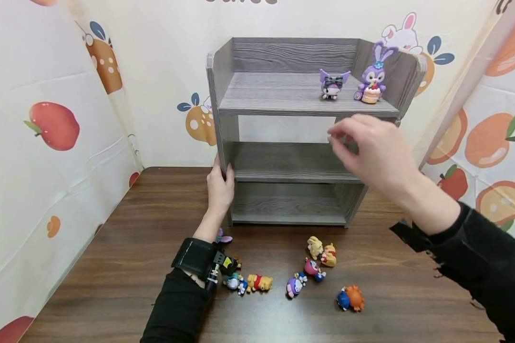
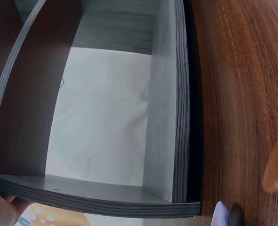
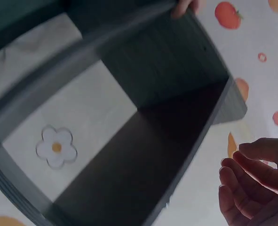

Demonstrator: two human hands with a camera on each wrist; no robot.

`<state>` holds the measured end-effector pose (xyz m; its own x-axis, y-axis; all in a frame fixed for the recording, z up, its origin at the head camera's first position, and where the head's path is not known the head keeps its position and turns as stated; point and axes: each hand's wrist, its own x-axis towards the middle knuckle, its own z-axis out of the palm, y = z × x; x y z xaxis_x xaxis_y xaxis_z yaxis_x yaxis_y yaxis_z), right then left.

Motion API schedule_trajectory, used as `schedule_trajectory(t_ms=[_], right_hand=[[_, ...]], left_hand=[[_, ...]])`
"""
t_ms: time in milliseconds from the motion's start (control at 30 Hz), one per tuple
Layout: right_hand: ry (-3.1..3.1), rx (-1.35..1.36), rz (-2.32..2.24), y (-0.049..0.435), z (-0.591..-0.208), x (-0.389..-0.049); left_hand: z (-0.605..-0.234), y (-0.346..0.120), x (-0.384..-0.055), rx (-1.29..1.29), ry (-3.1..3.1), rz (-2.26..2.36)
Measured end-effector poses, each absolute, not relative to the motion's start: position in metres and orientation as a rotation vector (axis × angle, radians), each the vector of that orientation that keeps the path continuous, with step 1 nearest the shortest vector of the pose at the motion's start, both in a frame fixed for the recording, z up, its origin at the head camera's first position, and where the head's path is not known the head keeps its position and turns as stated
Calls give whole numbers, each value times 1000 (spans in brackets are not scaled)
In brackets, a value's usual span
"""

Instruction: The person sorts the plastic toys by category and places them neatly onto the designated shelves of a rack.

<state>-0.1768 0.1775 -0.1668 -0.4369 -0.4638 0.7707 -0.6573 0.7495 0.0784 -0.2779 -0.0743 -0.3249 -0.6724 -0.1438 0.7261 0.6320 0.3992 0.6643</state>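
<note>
A grey wood-grain shelf unit (image 1: 283, 162) stands on the table. My left hand (image 1: 220, 188) grips its left side panel low down; in the left wrist view fingers (image 2: 0, 207) show at the panel's edge. My right hand (image 1: 371, 147) hovers in front of the shelf's right part, below the top board, its fingers loosely bent. In the right wrist view thumb and fingers (image 3: 247, 183) hold nothing. On the top board sit a small purple-eared figurine with a black bow (image 1: 332, 85) and a taller purple rabbit figurine with a cake (image 1: 372, 78).
Several small figurines lie on the brown table (image 1: 154, 228) before the shelf: yellow bear figurines (image 1: 259, 282), a pink one (image 1: 312, 267), a purple one (image 1: 294, 287) and an orange-and-blue one (image 1: 351, 298). My left forearm partly covers others. A fruit-print cloth (image 1: 154, 85) surrounds the table.
</note>
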Motion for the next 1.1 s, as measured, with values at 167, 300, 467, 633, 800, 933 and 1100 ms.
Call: schedule_trajectory(t_ms=[167, 300, 467, 633, 800, 933, 1100], right_hand=[[-2147, 911, 328, 181, -199, -169], [-2204, 935, 331, 187, -226, -162], [-2279, 961, 323, 194, -258, -158], [-2387, 1015, 330, 195, -287, -154], [-2550, 1042, 348, 193, -311, -151], [-2712, 1087, 388, 193, -323, -150], [-2808, 1191, 496, 194, -334, -151]], left_hand=[[-325, -74, -279, -415, -1920, -1344], [-325, -73, -279, -398, -1927, -1346], [-326, -72, -278, -391, -1932, -1349], [-326, -73, -279, -394, -1924, -1345], [-327, -74, -279, -381, -1927, -1341], [-326, -73, -279, -382, -1931, -1342], [-326, -73, -279, -386, -1928, -1346]])
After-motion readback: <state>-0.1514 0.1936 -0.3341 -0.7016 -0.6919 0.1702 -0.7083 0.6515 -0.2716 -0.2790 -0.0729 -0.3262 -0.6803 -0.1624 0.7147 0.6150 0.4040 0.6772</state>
